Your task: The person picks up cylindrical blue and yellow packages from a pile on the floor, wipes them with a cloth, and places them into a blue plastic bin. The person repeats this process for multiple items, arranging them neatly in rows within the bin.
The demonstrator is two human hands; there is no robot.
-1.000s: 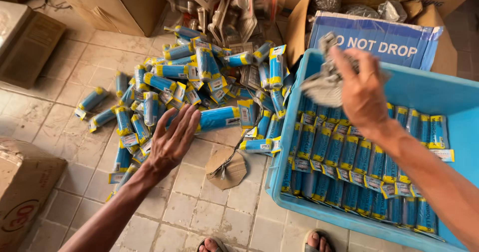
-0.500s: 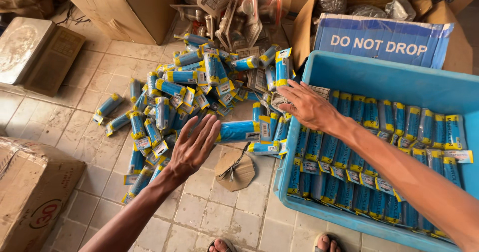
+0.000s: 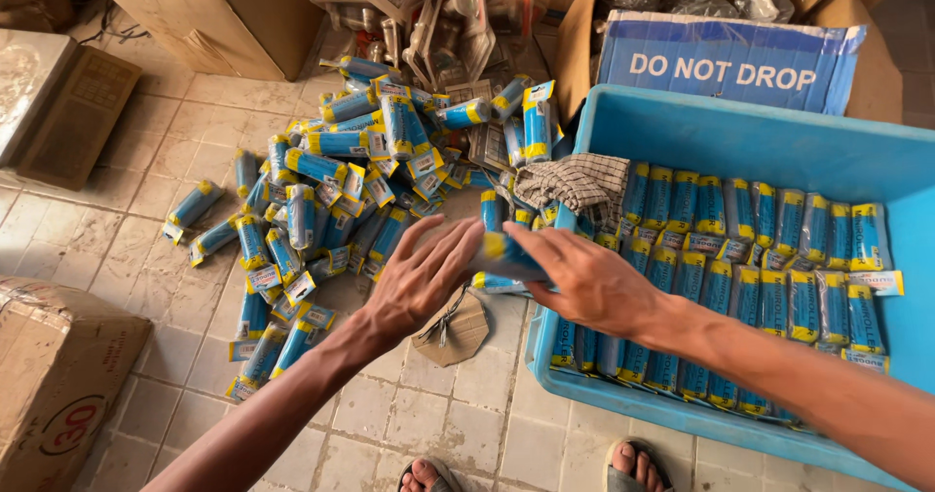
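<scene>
A blue packet with yellow ends (image 3: pixel 503 255) is held just left of the blue plastic bin's rim (image 3: pixel 545 351). My right hand (image 3: pixel 584 283) reaches across the bin's left wall and grips the packet. My left hand (image 3: pixel 421 280) is beside it with fingers stretched out and apart, fingertips at the packet's left end. Rows of the same packets (image 3: pixel 769 278) lie side by side in the bin. A loose heap of them (image 3: pixel 336 185) covers the tiled floor to the left.
A checked cloth (image 3: pixel 577 180) lies over the bin's far left corner. A cardboard scrap (image 3: pixel 450 328) sits on the floor under my hands. Cardboard boxes stand at the back (image 3: pixel 229 19) and lower left (image 3: pixel 58 375); a blue printed box (image 3: pixel 726 58) is behind the bin. My feet (image 3: pixel 638 465) are below.
My right hand let go of the checked cloth at the bin's corner and came left over the rim onto a packet. My left hand moved right and met it there.
</scene>
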